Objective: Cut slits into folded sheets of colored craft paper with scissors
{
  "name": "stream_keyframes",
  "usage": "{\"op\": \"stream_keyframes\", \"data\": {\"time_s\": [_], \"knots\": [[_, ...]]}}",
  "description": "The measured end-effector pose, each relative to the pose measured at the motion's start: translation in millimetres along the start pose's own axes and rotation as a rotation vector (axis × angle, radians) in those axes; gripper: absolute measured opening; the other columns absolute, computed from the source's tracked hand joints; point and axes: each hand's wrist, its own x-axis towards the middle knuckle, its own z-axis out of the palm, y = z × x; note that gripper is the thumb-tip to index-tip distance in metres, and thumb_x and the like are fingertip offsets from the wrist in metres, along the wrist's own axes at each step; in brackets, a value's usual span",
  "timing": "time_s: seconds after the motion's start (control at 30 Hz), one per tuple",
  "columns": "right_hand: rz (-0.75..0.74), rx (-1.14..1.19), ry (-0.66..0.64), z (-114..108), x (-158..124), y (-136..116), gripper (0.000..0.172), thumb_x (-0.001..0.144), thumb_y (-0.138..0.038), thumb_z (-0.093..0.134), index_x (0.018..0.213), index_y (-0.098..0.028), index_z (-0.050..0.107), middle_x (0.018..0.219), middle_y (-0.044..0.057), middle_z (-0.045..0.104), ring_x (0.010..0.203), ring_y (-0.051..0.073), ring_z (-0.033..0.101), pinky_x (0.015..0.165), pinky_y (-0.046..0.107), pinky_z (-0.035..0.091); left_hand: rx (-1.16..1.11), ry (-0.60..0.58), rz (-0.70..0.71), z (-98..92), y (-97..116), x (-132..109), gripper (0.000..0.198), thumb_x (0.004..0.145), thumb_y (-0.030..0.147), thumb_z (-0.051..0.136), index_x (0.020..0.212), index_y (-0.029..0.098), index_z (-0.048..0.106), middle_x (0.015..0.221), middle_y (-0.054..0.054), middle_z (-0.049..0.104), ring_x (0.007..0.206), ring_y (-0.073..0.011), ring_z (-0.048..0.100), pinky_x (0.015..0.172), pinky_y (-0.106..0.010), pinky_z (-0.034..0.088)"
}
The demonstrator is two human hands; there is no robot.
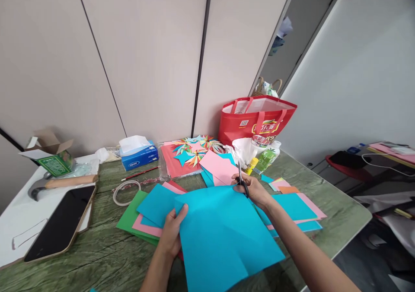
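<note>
1 blue sheet [215, 233] at 6 o'clock looks not yet cut; our left hand [171, 232] pinches its edge, our right hand [254, 190] grips scissors [241, 182]. At 12 o'clock, paper stars [196, 158] look finished.

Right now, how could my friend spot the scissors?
Find the green table, then the big blue sheet. At the sheet's top right, the right hand holds the scissors. Black-handled, with silvery blades, they stand apart from the pink paper beside them.

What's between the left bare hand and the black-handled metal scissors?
In the head view, a large bright-blue paper sheet spans it, held at its left edge by the left hand; the right hand holds the scissors.
</note>
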Motion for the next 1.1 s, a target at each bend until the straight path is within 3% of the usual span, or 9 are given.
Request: {"op": "stream_keyframes", "data": {"time_s": [0.2,0.33,0.5,0.63,0.77,0.9,1.1], "knots": [[-0.039,-0.031,-0.113,-9.3,2.2,5.7,0.038,0.054,-0.028,0.074,0.085,-0.018,0.056,0.063,-0.003,0.057,0.053,0.010,0.050,0.046,0.020,0.036,0.062,0.035,-0.011,4.8,1.9,-1.2,0.020,0.058,0.025,0.074,0.072,0.015,0.065,0.067,-0.005,0.072,0.062,-0.0223,0.067,0.064,-0.034,0.052],[-0.072,-0.065,-0.217,-17.9,18.4,2.9,0.039,0.051,-0.028,0.077,0.083,-0.017,0.057,0.058,-0.006,0.053,0.048,0.008,0.047,0.043,0.019,0.035,0.067,0.110,0.014,5.9,-0.1,-2.4,0.017,0.056,0.023,0.075,0.062,0.017,0.061,0.050,0.001,0.066,0.048,-0.0185,0.063,0.053,-0.030,0.052],[-0.130,-0.077,-0.290,-15.3,38.5,3.7,0.036,0.055,-0.029,0.075,0.082,-0.018,0.055,0.065,-0.001,0.060,0.060,0.013,0.056,0.051,0.023,0.043,0.037,0.175,0.012,12.1,2.6,-7.0,0.018,0.060,0.025,0.073,0.069,0.017,0.060,0.056,-0.002,0.068,0.054,-0.0222,0.066,0.056,-0.035,0.053],[-0.183,-0.089,-0.270,-11.8,44.8,9.8,0.031,0.061,-0.030,0.072,0.084,-0.020,0.054,0.070,0.001,0.063,0.068,0.018,0.060,0.059,0.027,0.046,-0.009,0.204,-0.048,17.8,6.0,-10.5,0.020,0.062,0.027,0.072,0.076,0.017,0.061,0.071,-0.007,0.072,0.067,-0.0261,0.068,0.066,-0.039,0.053],[-0.226,-0.103,-0.244,-12.7,46.8,15.2,0.029,0.062,-0.032,0.070,0.084,-0.021,0.054,0.068,0.003,0.065,0.073,0.023,0.063,0.068,0.034,0.048,-0.017,0.248,-0.025,15.2,1.3,-9.5,0.018,0.059,0.024,0.074,0.068,0.019,0.059,0.059,-0.002,0.069,0.062,-0.0246,0.067,0.064,-0.038,0.053],[-0.236,-0.073,-0.186,-12.4,45.7,20.1,0.030,0.062,-0.033,0.071,0.084,-0.021,0.054,0.070,0.005,0.067,0.071,0.025,0.064,0.067,0.037,0.049,0.018,0.213,0.030,10.3,-5.8,-6.3,0.015,0.062,0.027,0.071,0.062,0.018,0.060,0.053,-0.001,0.067,0.056,-0.0225,0.066,0.059,-0.035,0.053],[-0.250,-0.010,-0.114,-11.7,34.9,30.4,0.032,0.062,-0.032,0.071,0.086,-0.020,0.053,0.075,0.006,0.067,0.073,0.025,0.064,0.067,0.035,0.050,0.092,0.100,0.061,15.3,-2.4,-7.4,0.021,0.064,0.026,0.070,0.081,0.014,0.066,0.080,-0.011,0.072,0.073,-0.0278,0.067,0.065,-0.037,0.053]]}}
